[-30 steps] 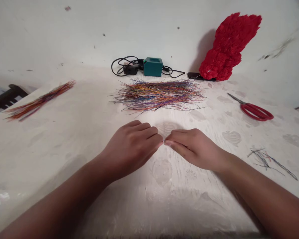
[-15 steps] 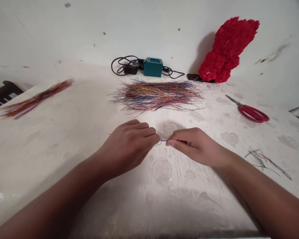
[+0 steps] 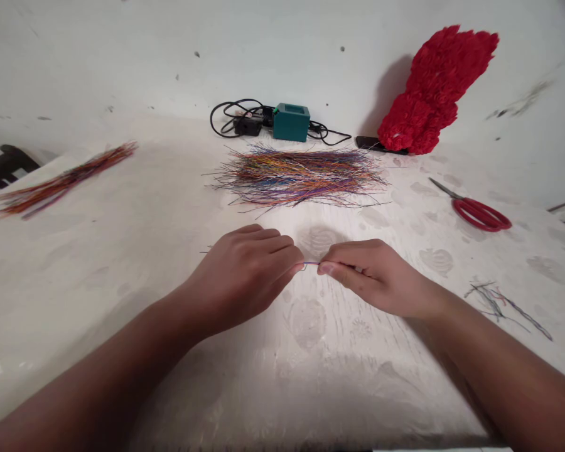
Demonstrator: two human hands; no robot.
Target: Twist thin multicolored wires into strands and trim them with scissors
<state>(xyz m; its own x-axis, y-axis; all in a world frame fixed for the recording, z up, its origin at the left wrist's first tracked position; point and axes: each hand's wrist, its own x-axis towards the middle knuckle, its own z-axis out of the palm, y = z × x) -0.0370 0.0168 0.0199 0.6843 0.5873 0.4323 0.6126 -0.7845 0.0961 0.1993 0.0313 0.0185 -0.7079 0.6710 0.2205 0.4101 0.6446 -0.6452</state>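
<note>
A thin purple wire (image 3: 311, 263) stretches across the short gap between my two hands. My left hand (image 3: 252, 273) is closed around one end, its knuckles up and the fingertips hidden from me. Thin dark ends stick out past its far side. My right hand (image 3: 374, 273) pinches the other end between thumb and forefinger. A small loop of thinner strand shows by the left thumb. Just beyond the hands lies a large loose bundle of coloured wires (image 3: 301, 176).
Scissors with red handles (image 3: 483, 213) lie at the right, above several short wire pieces (image 3: 503, 304). A smaller wire bundle (image 3: 70, 181) rests at the far left. Along the wall are a teal box (image 3: 290, 122) with black cables, a dark phone-like slab (image 3: 370, 143) and a red ruffled object (image 3: 435, 94).
Both hands still grip the wire, with the right hand shifted very slightly right. The loose strand in the gap shows less. The view has tilted a little.
</note>
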